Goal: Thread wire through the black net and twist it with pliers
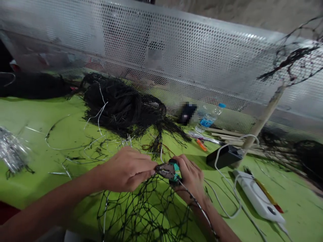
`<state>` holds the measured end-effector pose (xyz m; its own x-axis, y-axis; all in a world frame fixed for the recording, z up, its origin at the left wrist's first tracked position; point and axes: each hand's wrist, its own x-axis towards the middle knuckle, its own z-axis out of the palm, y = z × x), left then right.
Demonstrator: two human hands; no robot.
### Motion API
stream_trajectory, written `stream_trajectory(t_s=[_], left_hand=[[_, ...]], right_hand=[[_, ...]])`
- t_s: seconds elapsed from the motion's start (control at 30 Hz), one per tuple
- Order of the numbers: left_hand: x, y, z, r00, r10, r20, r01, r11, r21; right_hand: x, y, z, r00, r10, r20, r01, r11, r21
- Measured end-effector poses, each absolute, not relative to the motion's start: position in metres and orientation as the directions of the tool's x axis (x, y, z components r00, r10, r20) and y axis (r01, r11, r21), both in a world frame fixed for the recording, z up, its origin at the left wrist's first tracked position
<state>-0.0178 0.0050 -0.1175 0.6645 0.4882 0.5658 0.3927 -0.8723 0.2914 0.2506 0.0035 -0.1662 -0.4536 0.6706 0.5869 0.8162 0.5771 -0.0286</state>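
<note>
My right hand [190,176] is wrapped round the green-and-black handles of a pair of pliers [166,170], whose jaws point left. At the tip of the jaws, my left hand [128,168] pinches something small, probably wire or netting cord, mostly hidden by the fingers. Below both hands hangs black netting [148,211] with wide knotted meshes. A metal wire [202,210] with dark cord round it runs from the pliers down across my right forearm.
A heap of black netting [118,104] lies behind my hands, with loose wires about it. To the right are a water bottle [208,119], an orange-handled tool [201,144], a black box [224,156] holding a wooden pole, and a white power strip [259,196]. A perforated metal panel [176,60] closes the back.
</note>
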Motion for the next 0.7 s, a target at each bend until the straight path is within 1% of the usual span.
stream_trajectory(t_s=[0.17,0.27,0.37,0.47,0.53,0.6,0.7], left_hand=[[-0.018,0.011,-0.119,0.652,0.490,0.578,0.430,-0.867,0.250],[-0.016,0.011,-0.120,0.637,0.496,0.589,0.456,-0.859,0.231],[-0.015,0.007,-0.119,0.632,0.502,0.591,0.456,-0.857,0.240],[-0.015,0.004,-0.116,0.671,0.499,0.549,0.427,-0.865,0.263],[-0.015,0.002,-0.115,0.718,0.482,0.503,0.390,-0.876,0.282],[-0.014,0.001,-0.114,0.755,0.444,0.482,0.344,-0.895,0.285],[-0.012,-0.001,-0.116,0.775,0.409,0.481,0.322,-0.911,0.257]], right_hand=[[0.247,-0.010,-0.180,-0.349,0.762,0.546,0.886,0.459,-0.074],[0.241,-0.019,-0.185,-0.313,0.790,0.528,0.893,0.434,-0.119],[0.237,-0.021,-0.187,-0.302,0.812,0.499,0.857,0.461,-0.231],[0.235,-0.018,-0.188,-0.304,0.824,0.479,0.803,0.492,-0.337],[0.236,-0.013,-0.188,-0.291,0.815,0.500,0.739,0.524,-0.424],[0.237,-0.007,-0.186,-0.282,0.778,0.562,0.662,0.582,-0.473],[0.242,0.001,-0.184,-0.270,0.703,0.658,0.640,0.641,-0.423]])
